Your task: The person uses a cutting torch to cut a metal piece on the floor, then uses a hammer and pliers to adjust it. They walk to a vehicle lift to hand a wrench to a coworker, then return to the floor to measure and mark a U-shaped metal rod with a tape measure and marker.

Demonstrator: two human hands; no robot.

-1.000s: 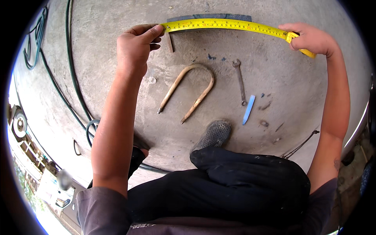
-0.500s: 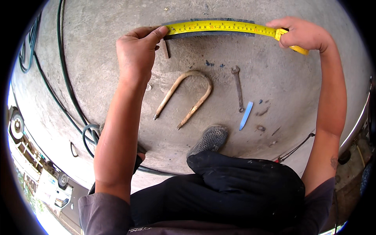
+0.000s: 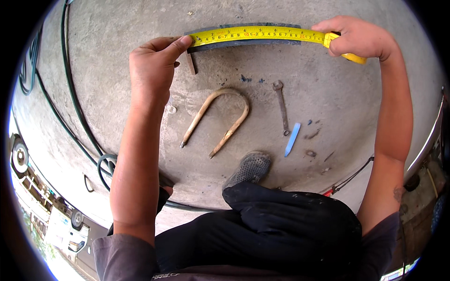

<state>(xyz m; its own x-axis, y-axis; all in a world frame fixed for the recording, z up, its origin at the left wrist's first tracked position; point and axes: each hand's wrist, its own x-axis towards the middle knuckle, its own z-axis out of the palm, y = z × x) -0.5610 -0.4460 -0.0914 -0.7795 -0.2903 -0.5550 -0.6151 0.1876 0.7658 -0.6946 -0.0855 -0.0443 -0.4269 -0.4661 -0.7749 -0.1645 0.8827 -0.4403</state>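
Note:
A yellow tape measure [image 3: 253, 33] is drawn out lengthwise over a dark flat strip [image 3: 262, 43] on the concrete floor. My left hand [image 3: 152, 70] pinches the tape's free end between thumb and fingers at the strip's left end. The yellow case [image 3: 354, 58] sits in my right hand [image 3: 363, 40], past the strip's right end; the fingers wrap round it and partly hide it. A small brown bar [image 3: 191, 63] sticks out below the strip beside my left hand.
Nearer me lie a U-shaped rusty rod [image 3: 243, 105], an open-ended wrench [image 3: 282, 107] and a blue pointed piece [image 3: 292, 139]. My shoe [image 3: 253, 167] is below them. Dark green hoses [image 3: 70, 84] run down the left side. Parked vehicles [image 3: 70, 229] show at the lower left rim.
Both hands and the tape appear slightly further left in the picture, as do the strip and floor items, so the view has shifted a little. The grip on the tape is the same.

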